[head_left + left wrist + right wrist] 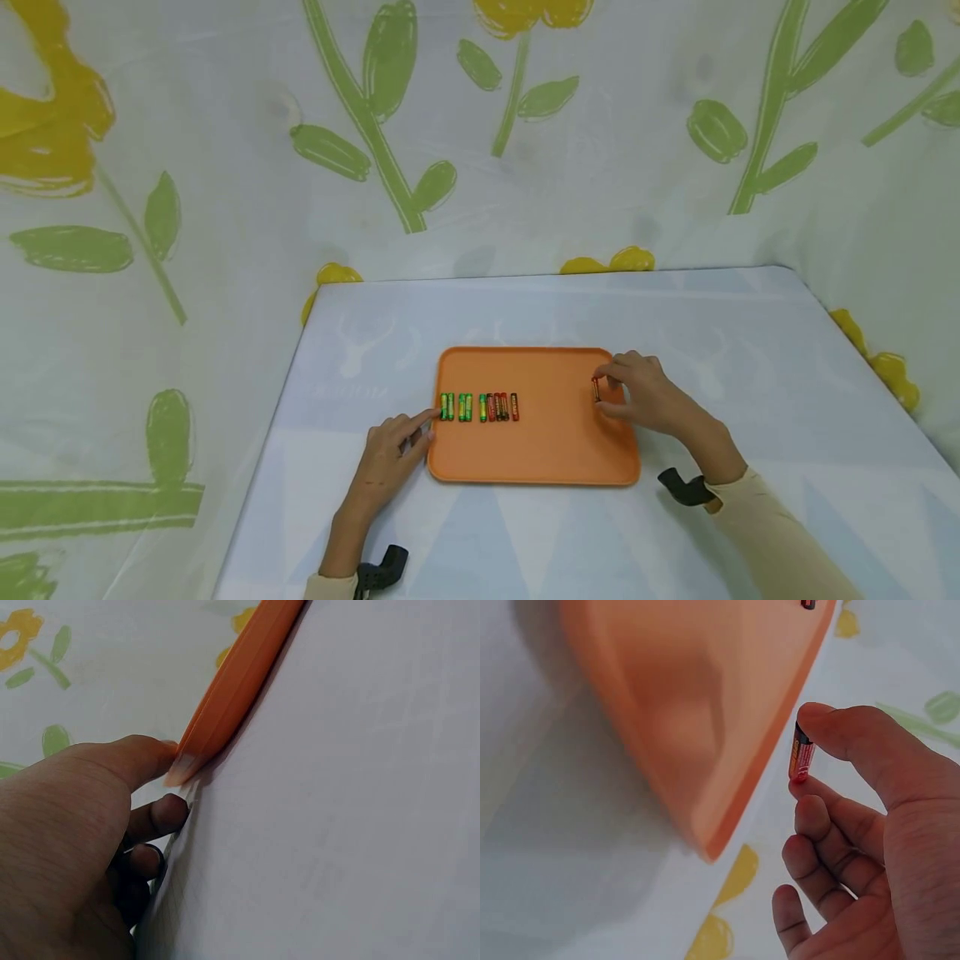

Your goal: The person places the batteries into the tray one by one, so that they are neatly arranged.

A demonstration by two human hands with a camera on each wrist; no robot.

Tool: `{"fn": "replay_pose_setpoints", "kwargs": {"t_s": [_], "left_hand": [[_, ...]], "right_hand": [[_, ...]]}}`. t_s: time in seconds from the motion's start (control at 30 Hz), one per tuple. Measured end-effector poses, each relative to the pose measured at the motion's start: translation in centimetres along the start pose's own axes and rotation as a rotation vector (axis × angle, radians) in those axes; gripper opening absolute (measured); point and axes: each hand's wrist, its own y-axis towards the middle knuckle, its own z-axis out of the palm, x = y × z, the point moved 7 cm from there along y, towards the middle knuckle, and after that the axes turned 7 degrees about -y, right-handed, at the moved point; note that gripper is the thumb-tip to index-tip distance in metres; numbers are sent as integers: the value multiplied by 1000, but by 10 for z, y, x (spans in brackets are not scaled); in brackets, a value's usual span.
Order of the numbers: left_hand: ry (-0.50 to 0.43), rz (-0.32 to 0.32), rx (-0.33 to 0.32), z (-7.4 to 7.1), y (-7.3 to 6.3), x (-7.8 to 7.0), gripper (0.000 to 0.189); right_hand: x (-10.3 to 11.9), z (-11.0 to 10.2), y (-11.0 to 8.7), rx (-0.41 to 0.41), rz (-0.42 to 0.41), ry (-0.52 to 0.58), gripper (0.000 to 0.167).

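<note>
My right hand [643,392] is over the right side of the orange tray [555,467], pinching a small red and black battery [802,754] by its two ends between thumb and index finger. In the right wrist view the other fingers are loosely bent below it. My left hand [390,457] reaches to the tray's left edge, its index fingertip beside the leftmost green battery [444,407]. The left wrist view has the thumb [146,761] at the tray's outer side. Several green batteries [465,407] and several red batteries [503,407] lie upright-wise in a row, with small gaps between groups.
The tray lies on a table [525,542] with a pale patterned cover. Behind and beside the table hangs a white cloth [615,167] printed with yellow flowers and green leaves. Each wrist carries a black strapped mount [686,487].
</note>
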Motion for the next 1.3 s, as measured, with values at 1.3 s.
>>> {"fn": "replay_pose_setpoints", "kwargs": {"t_s": [1.3], "left_hand": [[24,30,-12,-2,0,-1,34]], "right_hand": [[66,36,38,48,-120,-29,36]]}}
